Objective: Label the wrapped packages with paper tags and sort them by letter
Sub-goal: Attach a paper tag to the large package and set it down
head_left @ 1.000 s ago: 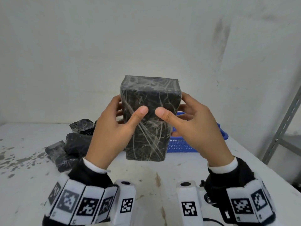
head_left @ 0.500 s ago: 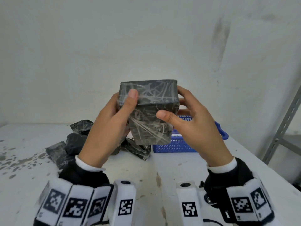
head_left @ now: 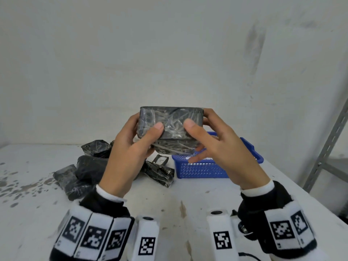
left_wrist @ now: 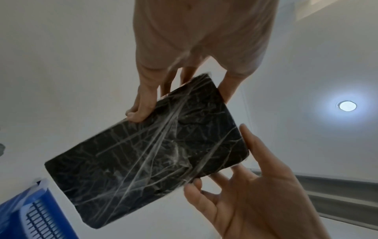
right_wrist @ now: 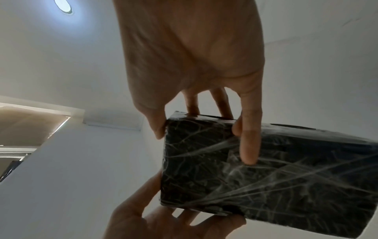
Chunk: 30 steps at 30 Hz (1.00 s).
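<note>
On the far left part of the white table (head_left: 169,200) lies a group of dark wrapped packages (head_left: 90,166), pressed close to each other. One more dark package (head_left: 160,173) lies a little to the right of them, near the middle of the table, and just behind it there is a small white paper tag (head_left: 161,160) with a dark border; the mark on it is too small to read.

The left hand (head_left: 131,153) is raised above the table. Its thumb lies on the near face of the black wrapped package (head_left: 170,127), and its fingers are curled around the left end, so this hand grips the package. The package is in the air between both hands, above the table and in front of the basket. It is covered with wrinkled clear film, and its long side goes from left to right in the head view.

The right hand (head_left: 222,147) holds the right end of the same package: the thumb presses on the near face and the other fingers support it from behind and below. In the right wrist view one finger (right_wrist: 248,145) lies straight over the film.

Behind the right hand, a blue plastic basket (head_left: 199,168) with mesh walls stands on the table. At the far right edge a grey metal shelf post (head_left: 327,147) rises beside the table.
</note>
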Motion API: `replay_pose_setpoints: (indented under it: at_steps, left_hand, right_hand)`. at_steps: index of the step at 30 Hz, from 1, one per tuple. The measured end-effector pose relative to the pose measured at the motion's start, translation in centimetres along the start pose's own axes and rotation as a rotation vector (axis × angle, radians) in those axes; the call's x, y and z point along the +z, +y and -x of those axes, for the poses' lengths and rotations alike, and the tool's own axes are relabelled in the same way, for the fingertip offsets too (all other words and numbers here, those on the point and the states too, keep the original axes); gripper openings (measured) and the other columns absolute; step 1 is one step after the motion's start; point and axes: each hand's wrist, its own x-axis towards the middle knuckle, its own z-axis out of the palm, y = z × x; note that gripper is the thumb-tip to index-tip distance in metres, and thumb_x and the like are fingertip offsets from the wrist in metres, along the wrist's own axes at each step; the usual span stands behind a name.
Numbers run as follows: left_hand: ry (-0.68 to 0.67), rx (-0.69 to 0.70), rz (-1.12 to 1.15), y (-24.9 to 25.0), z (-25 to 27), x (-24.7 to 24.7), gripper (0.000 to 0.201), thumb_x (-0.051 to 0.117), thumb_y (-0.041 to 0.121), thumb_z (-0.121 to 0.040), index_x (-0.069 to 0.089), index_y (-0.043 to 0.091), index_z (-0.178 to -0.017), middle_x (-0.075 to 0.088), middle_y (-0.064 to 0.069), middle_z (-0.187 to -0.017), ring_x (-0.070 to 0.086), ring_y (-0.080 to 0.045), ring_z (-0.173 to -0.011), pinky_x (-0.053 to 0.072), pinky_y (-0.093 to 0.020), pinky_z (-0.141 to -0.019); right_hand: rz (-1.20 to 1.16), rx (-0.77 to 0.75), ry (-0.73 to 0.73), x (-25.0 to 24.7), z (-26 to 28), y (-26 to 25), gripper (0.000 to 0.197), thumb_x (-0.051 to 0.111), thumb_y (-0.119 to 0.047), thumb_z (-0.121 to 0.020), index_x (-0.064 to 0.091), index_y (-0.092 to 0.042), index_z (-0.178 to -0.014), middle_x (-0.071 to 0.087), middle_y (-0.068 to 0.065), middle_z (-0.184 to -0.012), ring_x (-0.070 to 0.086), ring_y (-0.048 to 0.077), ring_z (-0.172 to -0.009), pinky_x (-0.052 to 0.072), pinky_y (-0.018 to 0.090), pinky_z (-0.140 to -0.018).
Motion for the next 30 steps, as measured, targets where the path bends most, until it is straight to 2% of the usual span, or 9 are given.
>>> replay_pose_setpoints:
  at_steps: [3, 6, 13, 16, 18, 20, 23, 27, 30]
  left_hand:
    - [0.013, 0.033, -0.019, -0.1, 0.1, 0.1, 0.048, 0.069, 0.047, -0.074, 0.058, 0.019, -0.112, 0.069, -0.002, -0.101, 0.066, -0.017, -0.088, 0.053, -0.053, -0.092]
    - [0.036, 0.048, 0.006, 0.0, 0.0, 0.3, 0.043, 0.072, 0.041, -0.078, 0.055, 0.016, -0.108, 0.067, -0.006, -0.103, 0.065, -0.017, -0.086, 0.053, -0.053, -0.09]
    - [0.04, 0.037, 0.057, -0.1, -0.4, 0.2, 0.043, 0.063, 0.038, -0.077, 0.056, 0.01, -0.108, 0.065, -0.015, -0.112, 0.068, -0.015, -0.088, 0.059, -0.031, -0.074]
    - [0.032, -0.015, 0.072, -0.3, -0.6, -0.3, 0.056, 0.051, 0.06, -0.083, 0.056, 0.011, -0.111, 0.068, -0.008, -0.108, 0.07, -0.015, -0.092, 0.056, -0.037, -0.079]
    - [-0.017, -0.158, 0.043, -0.4, -1.1, -1.2, 0.075, 0.039, 0.081, -0.077, 0.059, 0.021, -0.118, 0.066, -0.006, -0.119, 0.069, -0.022, -0.102, 0.054, -0.043, -0.088]
    - [-0.13, -0.342, -0.048, -0.2, -1.5, -1.9, 0.085, 0.037, 0.089, -0.066, 0.059, 0.029, -0.122, 0.063, -0.015, -0.124, 0.069, -0.033, -0.099, 0.057, -0.046, -0.082]
    - [-0.226, -0.41, 0.042, 0.2, -1.4, -2.2, 0.082, 0.03, 0.079, -0.074, 0.065, 0.019, -0.117, 0.069, -0.02, -0.111, 0.073, -0.036, -0.083, 0.059, -0.038, -0.058]
    - [-0.273, -0.375, 0.14, 0.3, -1.2, -2.3, 0.052, 0.049, 0.059, -0.078, 0.075, 0.017, -0.096, 0.074, -0.01, -0.083, 0.068, -0.024, -0.064, 0.053, -0.026, -0.045]
    - [-0.24, -0.354, 0.186, -0.1, -1.1, -2.5, 0.03, 0.07, 0.034, -0.071, 0.075, 0.014, -0.093, 0.073, -0.01, -0.082, 0.067, -0.021, -0.061, 0.052, -0.026, -0.045]
  right_hand:
    - [0.005, -0.037, 0.006, 0.0, -0.1, 0.4, 0.041, 0.074, -0.042, -0.076, 0.062, -0.03, -0.113, 0.066, -0.011, -0.114, 0.072, 0.013, -0.077, 0.063, 0.045, -0.077]
    - [0.006, -0.082, 0.018, 0.2, -0.2, 0.8, 0.043, 0.074, -0.043, -0.076, 0.062, -0.029, -0.115, 0.066, -0.007, -0.117, 0.073, 0.021, -0.087, 0.06, 0.048, -0.085]
    - [0.012, -0.129, 0.074, 0.7, -0.7, 1.4, 0.033, 0.071, -0.056, -0.079, 0.065, -0.036, -0.104, 0.064, 0.001, -0.114, 0.064, 0.052, -0.085, 0.058, 0.06, -0.072]
    - [0.046, -0.19, 0.077, 0.7, -0.4, 1.6, 0.021, 0.068, -0.046, -0.09, 0.063, -0.033, -0.105, 0.066, -0.002, -0.108, 0.063, 0.047, -0.081, 0.055, 0.058, -0.068]
    - [0.016, -0.206, 0.09, 0.7, -0.2, 1.8, 0.022, 0.062, -0.047, -0.093, 0.06, -0.029, -0.105, 0.068, -0.007, -0.1, 0.066, 0.04, -0.083, 0.056, 0.059, -0.069]
    - [-0.008, -0.224, 0.083, 0.5, 0.1, 2.1, 0.019, 0.058, -0.046, -0.094, 0.058, -0.03, -0.104, 0.067, -0.013, -0.091, 0.067, 0.03, -0.083, 0.059, 0.054, -0.074]
    - [0.037, -0.315, 0.029, 0.3, 0.3, 2.5, 0.018, 0.061, -0.044, -0.096, 0.057, -0.032, -0.109, 0.064, -0.01, -0.104, 0.064, 0.006, -0.087, 0.057, 0.028, -0.074]
    - [0.09, -0.349, -0.049, 0.9, 0.4, 2.9, 0.028, 0.062, -0.047, -0.089, 0.059, -0.034, -0.114, 0.054, -0.012, -0.127, 0.058, 0.015, -0.119, 0.06, 0.044, -0.084]
    - [0.065, -0.299, -0.072, 0.6, 0.7, 3.0, 0.039, 0.055, -0.067, -0.086, 0.063, -0.042, -0.114, 0.051, -0.025, -0.134, 0.047, 0.007, -0.135, 0.054, 0.044, -0.099]
